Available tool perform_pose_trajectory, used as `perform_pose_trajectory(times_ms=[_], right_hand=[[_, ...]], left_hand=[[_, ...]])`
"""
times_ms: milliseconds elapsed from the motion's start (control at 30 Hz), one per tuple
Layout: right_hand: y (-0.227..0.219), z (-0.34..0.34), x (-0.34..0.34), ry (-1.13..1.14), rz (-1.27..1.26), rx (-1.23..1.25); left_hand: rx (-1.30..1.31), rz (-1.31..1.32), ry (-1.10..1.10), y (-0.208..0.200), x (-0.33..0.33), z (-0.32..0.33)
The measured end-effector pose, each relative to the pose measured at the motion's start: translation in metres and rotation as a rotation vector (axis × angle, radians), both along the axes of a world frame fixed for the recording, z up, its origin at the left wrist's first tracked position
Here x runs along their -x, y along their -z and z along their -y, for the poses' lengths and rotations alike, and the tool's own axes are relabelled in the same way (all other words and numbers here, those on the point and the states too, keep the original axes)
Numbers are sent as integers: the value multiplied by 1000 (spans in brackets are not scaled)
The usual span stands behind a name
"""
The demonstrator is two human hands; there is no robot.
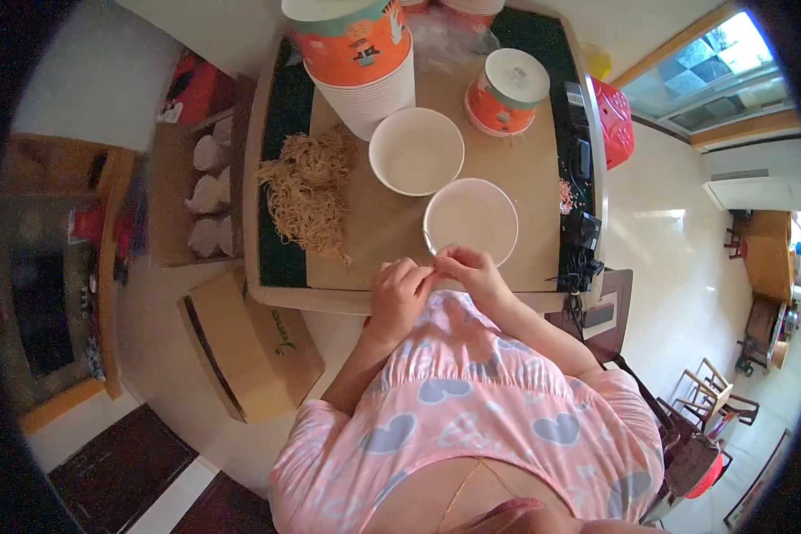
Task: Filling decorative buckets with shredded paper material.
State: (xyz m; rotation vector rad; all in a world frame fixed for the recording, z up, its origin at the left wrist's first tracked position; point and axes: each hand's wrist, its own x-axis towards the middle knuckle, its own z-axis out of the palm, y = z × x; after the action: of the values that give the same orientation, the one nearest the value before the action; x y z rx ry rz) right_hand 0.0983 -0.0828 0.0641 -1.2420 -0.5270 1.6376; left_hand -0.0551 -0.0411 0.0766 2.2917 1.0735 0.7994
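My left hand (398, 292) and my right hand (473, 272) meet at the table's near edge, fingers pinched together. A thin strand seems to rise from the fingertips along a white paper bowl (473, 218); what they grip is too small to name. That bowl lies just beyond my right hand, its mouth facing up. A second white paper bowl (416, 153) touches or nearly touches it, farther off and to the left. Left of the bowls spreads a tangled heap of tan, straw-like strands (310, 196).
A tall stack of paper bowls (365, 84) with an orange-and-green one on top stands at the far left of the table. A shorter patterned stack (505, 96) sits far right. Black devices and cables (584, 233) line the right edge. A cardboard box (256, 343) lies left on the floor.
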Motion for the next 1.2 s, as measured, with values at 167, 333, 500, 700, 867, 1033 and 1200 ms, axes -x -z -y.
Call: perform_pose_trajectory(times_ms=[167,333,500,700,867,1033,1200], right_hand=[[-20,10,-3,195,-299,62],[-23,17,-24,322,-361,93],[-36,30,-70,218,-77,-1],[-37,25,-95,450,-89,-71],[-19,25,-108,409,-122,-92],[-3,19,-127,310,829,-152],[-3,20,-122,145,922,-194]], left_hand=[[115,58,59,-4,-5,9],[155,82,262,8,-10,8],[193,31,401,14,-11,11],[253,-118,528,70,8,18],[374,-255,478,69,12,8],[458,38,359,34,-40,-11],[401,136,293,2,-99,-21]])
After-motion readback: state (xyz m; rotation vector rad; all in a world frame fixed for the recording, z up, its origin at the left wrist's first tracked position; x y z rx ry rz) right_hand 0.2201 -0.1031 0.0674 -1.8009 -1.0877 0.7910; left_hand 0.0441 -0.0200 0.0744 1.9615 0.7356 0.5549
